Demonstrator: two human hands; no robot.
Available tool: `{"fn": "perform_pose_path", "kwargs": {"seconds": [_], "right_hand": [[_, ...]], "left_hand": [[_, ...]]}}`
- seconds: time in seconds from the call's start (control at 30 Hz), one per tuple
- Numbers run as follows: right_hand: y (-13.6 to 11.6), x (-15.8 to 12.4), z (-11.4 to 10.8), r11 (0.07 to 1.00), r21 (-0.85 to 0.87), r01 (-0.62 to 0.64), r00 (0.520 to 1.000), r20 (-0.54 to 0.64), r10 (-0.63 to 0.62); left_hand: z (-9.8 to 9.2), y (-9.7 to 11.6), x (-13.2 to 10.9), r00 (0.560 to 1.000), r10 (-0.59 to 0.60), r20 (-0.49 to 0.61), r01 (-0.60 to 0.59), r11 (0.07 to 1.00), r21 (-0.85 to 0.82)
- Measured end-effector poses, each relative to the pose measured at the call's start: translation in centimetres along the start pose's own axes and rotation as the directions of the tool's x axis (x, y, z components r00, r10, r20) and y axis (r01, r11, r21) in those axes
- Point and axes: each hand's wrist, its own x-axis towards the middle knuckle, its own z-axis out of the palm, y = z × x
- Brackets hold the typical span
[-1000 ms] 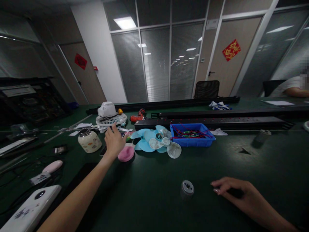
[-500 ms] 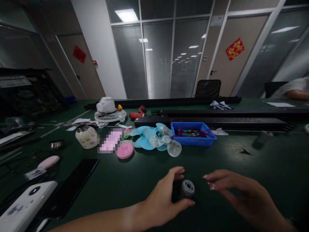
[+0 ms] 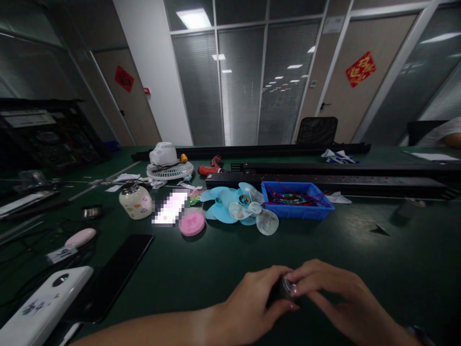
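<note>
Both my hands meet near the front edge of the dark green table (image 3: 360, 240). My left hand (image 3: 252, 302) curls round a small dark cylinder with a grey metal face (image 3: 285, 287), thumb below and fingers above it. From the right, my right hand (image 3: 331, 298) pinches the cylinder's front with its fingertips. Most of the part is hidden between the two hands.
Behind lie blue and clear fan blades (image 3: 237, 209), a pink round lid (image 3: 192, 224), a blue bin of red wires (image 3: 297, 199), a cream jar (image 3: 136, 202), a white fan head (image 3: 169, 163), a black phone (image 3: 115, 274) and a white device (image 3: 43, 307). A person's arm (image 3: 446, 137) shows far right.
My left hand drew back from the items by the pink lid to the small cylinder and closed on it. My right hand moved left and pinched its front.
</note>
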Motion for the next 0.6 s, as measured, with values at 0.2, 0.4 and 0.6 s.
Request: {"fn": "perform_pose_path", "kwargs": {"seconds": [0.2,0.4,0.6], "right_hand": [[0.2,-0.2,0.2,1.0,-0.011,0.015,1.0,-0.016,-0.015],[1.0,-0.7,0.6,1.0,0.025,-0.007,1.0,-0.019,0.008],[2.9,-2.3,1.6,0.993,0.07,-0.094,0.995,-0.031,0.096]], "left_hand": [[0.0,0.2,-0.1,1.0,-0.003,0.016,0.003,1.0,0.015],[-0.2,0.2,-0.1,1.0,0.025,0.017,-0.025,1.0,0.013],[-0.4,0.1,0.0,0.998,0.048,0.046,-0.049,0.999,0.021]]}}
